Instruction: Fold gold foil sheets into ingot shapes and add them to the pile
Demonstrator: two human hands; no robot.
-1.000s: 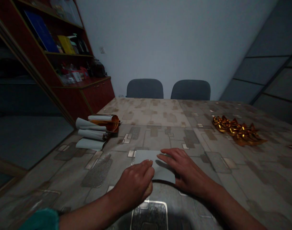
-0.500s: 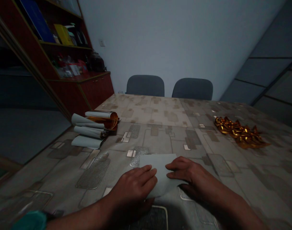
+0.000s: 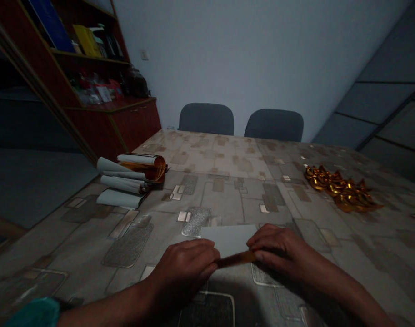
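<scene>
A sheet of foil paper (image 3: 229, 238), pale on its upper side, lies on the table in front of me. Along its near edge a narrow strip is turned up and shows the gold-brown side. My left hand (image 3: 190, 263) pinches the left end of that strip, fingers pressed together. At the right end my right hand (image 3: 273, 247) grips the same sheet between thumb and fingers. The far part of the sheet is flat on the tablecloth.
On the left lies a pile of curled gold-and-pale foil sheets (image 3: 132, 179). Several folded shiny gold foil pieces (image 3: 342, 188) sit in rows at the right. Two grey chairs (image 3: 206, 119) stand behind the patterned table (image 3: 227, 156), with a red cabinet (image 3: 135, 125) at the back left.
The near edge of the sheet has been lifted and turned over away from me, so its gold-brown side now shows. Both hands have closed on the turned edge.
</scene>
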